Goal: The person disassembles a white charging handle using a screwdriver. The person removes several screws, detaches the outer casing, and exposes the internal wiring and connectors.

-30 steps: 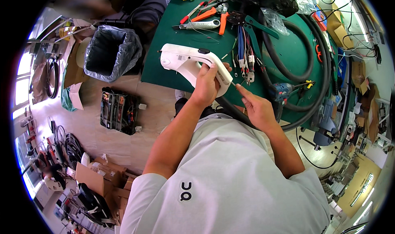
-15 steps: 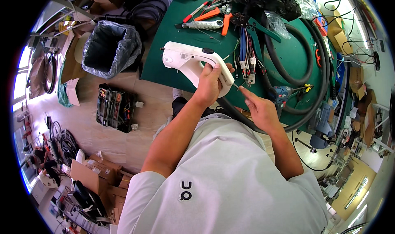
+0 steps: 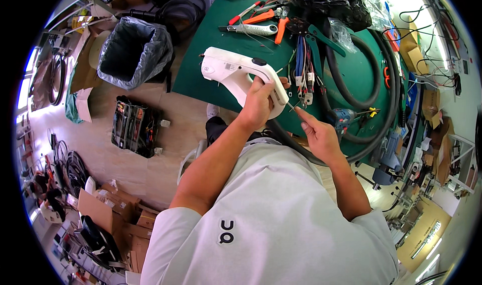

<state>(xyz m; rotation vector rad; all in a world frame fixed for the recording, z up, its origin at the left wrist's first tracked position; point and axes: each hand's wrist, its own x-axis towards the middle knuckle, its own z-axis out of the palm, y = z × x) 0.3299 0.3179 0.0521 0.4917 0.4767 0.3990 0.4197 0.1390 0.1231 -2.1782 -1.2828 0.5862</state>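
Note:
My left hand point(image 3: 257, 107) is closed round the handle of a white charging-gun housing point(image 3: 221, 66), held above the near edge of the green table. The gun's head points up and left, and a dark oval button point(image 3: 259, 61) sits on its upper side. At the handle's lower right end, my right hand point(image 3: 320, 137) has a thin metal rod point(image 3: 291, 107) at its fingertips, its index finger stretched along toward the housing. The rod's far end meets or lies close to the handle; its kind is too small to tell.
Beyond my hands, the green table point(image 3: 201, 59) bears a utility knife point(image 3: 253, 29), orange-handled cutters point(image 3: 282, 29), a green-handled crimper point(image 3: 326, 39), a wire bundle point(image 3: 305, 79), a coiled thick black cable point(image 3: 376, 79) and a blue power drill point(image 3: 344, 117). A lined bin point(image 3: 160, 59) and toolbox point(image 3: 135, 127) stand left.
The housing and both hands sit slightly farther right in the picture, the housing tilted a little. The surroundings have shifted with the head. Both holds look the same.

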